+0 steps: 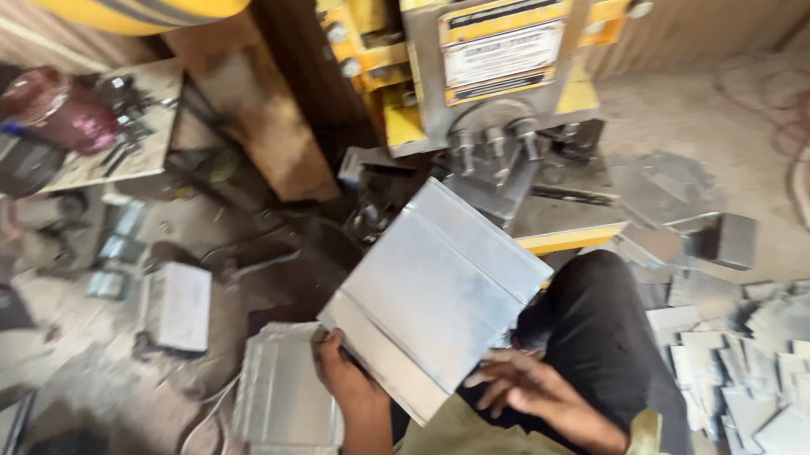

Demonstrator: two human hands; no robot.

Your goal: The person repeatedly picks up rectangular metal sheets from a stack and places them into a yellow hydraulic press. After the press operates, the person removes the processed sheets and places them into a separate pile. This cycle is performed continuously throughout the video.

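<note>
A shiny rectangular metal sheet with two pressed ridges is tilted in front of me, below the yellow press machine. My left hand grips its lower left corner. My right hand lies under its lower right edge with fingers spread, touching the sheet from below. My leg in black trousers is behind the sheet.
A stack of pressed sheets lies on the floor left of my left hand. Several loose metal blanks are piled at the right. A cluttered board with tools is at upper left. Cables run at far right.
</note>
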